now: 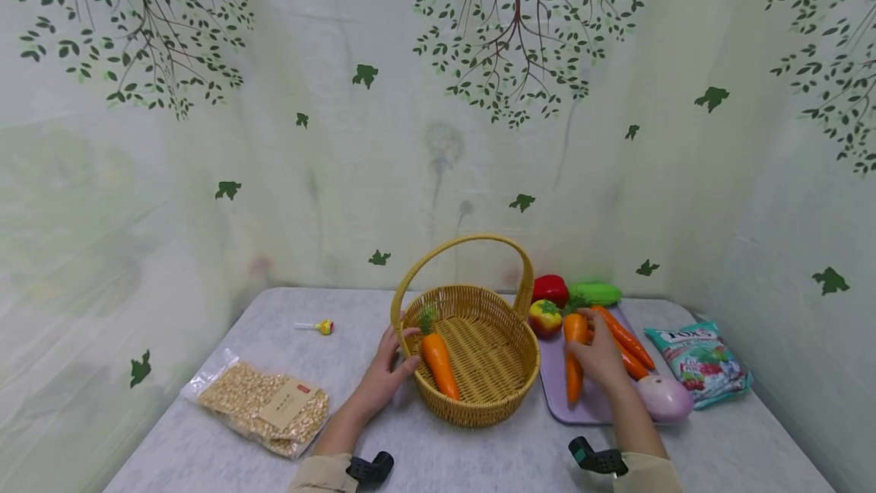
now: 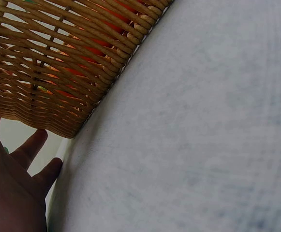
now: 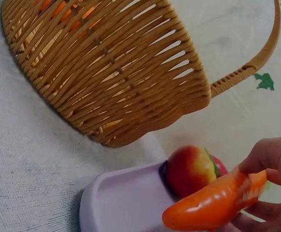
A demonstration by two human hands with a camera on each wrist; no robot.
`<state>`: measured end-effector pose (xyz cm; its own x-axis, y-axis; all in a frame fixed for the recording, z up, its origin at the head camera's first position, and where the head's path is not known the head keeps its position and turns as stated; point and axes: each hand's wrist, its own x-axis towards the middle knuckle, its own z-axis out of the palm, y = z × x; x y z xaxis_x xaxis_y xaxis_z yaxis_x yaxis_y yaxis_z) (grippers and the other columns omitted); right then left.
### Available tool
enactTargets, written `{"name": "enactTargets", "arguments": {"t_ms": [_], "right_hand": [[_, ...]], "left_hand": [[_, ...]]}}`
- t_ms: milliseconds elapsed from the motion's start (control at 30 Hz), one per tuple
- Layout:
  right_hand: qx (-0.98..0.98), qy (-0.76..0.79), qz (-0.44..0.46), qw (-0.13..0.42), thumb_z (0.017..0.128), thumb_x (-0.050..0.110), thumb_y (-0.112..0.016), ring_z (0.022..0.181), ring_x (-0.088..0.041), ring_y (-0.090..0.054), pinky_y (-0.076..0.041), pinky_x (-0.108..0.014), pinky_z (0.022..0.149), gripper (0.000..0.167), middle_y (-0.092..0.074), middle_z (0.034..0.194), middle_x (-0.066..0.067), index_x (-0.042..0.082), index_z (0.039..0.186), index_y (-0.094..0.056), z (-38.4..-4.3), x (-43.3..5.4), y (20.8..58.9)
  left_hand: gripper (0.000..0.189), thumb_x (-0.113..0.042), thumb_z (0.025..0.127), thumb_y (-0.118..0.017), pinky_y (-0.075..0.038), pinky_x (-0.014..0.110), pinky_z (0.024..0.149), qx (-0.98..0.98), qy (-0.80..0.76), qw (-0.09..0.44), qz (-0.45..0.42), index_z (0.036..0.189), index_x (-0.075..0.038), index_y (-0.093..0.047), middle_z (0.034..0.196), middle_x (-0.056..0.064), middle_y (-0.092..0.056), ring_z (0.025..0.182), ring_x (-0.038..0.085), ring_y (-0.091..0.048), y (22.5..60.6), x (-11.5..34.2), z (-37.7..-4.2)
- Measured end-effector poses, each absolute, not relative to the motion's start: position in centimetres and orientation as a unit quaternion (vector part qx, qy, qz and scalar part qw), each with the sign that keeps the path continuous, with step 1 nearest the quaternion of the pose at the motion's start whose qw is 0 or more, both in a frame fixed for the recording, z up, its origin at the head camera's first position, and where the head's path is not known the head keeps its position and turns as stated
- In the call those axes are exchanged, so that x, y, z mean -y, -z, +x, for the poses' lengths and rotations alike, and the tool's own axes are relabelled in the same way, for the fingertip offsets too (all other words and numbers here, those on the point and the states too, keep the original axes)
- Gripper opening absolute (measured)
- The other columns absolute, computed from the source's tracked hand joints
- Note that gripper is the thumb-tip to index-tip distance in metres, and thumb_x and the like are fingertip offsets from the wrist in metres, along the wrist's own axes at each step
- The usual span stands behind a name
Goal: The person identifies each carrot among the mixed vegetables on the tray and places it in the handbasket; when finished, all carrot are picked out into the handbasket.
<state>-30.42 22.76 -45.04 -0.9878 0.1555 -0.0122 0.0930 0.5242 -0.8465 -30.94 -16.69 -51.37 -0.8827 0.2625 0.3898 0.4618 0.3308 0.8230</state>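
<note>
My left hand [image 1: 383, 375] rests against the left side of a round wicker basket [image 1: 472, 409], its fingers spread near the rim by the handle base. In the left wrist view, two fingers extend past the woven wall. Inside the basket lies an orange carrot [image 1: 440, 365] with a green top. To the right, my right hand [image 1: 602, 352] pinches another carrot [image 3: 208, 205] between thumb and fingers, above a light purple tray [image 1: 556, 395]. More carrots [image 1: 630, 341] lie under and beside that hand, with a pale purple eggplant [image 1: 664, 399] at the tray's near right corner.
A red-yellow fruit [image 1: 545, 318], a red pepper [image 1: 550, 290] and a green vegetable [image 1: 595, 294] sit toward the tray's back. A teal candy bag [image 1: 699, 364] lies right of the tray. On the left are a lollipop [image 1: 325, 327] and a bag of pale kernels [image 1: 260, 404].
</note>
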Motion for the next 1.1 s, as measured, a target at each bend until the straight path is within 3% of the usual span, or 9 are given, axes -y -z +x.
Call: {"name": "enactTargets", "arguments": {"t_ms": [267,700,867,1100], "right_hand": [[0.846,-0.522,-0.08,0.07,0.096,0.014,-0.055,0.13,-0.042,-0.045,-0.05,-0.05,0.101,0.071,-0.028,0.16,-0.023,0.016,0.158,-0.02,-29.9,-22.3,43.5],[0.794,-0.583,-0.074,0.159,0.097,0.016,-0.059,0.132,-0.037,-0.044,-0.055,-0.035,0.091,0.069,-0.031,0.16,-0.013,0.027,0.156,-0.026,-28.9,-21.0,41.1],[0.787,-0.592,-0.05,0.166,0.098,0.02,-0.062,0.132,-0.033,-0.046,-0.053,-0.022,0.086,0.065,-0.033,0.159,-0.006,0.032,0.153,-0.03,-28.3,-20.1,40.6],[0.773,-0.611,-0.001,0.173,0.097,0.017,-0.065,0.128,-0.029,-0.047,-0.051,-0.014,0.081,0.064,-0.034,0.158,-0.005,0.028,0.151,-0.033,-27.8,-18.1,40.4]], "left_hand": [[0.046,-0.024,0.099,-0.061,-0.02,0.067,0.117,0.811,0.537,0.088,-0.216,0.143,-0.025,-0.049,0.17,0.001,-0.01,0.156,0.035,-0.009,51.3,16.7,-30.7],[0.046,-0.022,0.098,-0.061,-0.021,0.067,0.117,0.808,0.541,0.091,-0.216,0.143,-0.023,-0.05,0.17,0.004,-0.011,0.156,0.035,-0.01,51.4,16.9,-30.5],[0.047,-0.022,0.099,-0.061,-0.022,0.067,0.116,0.806,0.542,0.09,-0.221,0.144,-0.02,-0.049,0.169,0.009,-0.01,0.156,0.036,-0.009,51.4,16.9,-30.5],[0.047,-0.024,0.099,-0.06,-0.021,0.067,0.117,0.808,0.539,0.084,-0.22,0.145,-0.023,-0.048,0.17,0.007,-0.008,0.156,0.036,-0.008,51.3,16.9,-30.7]]}}
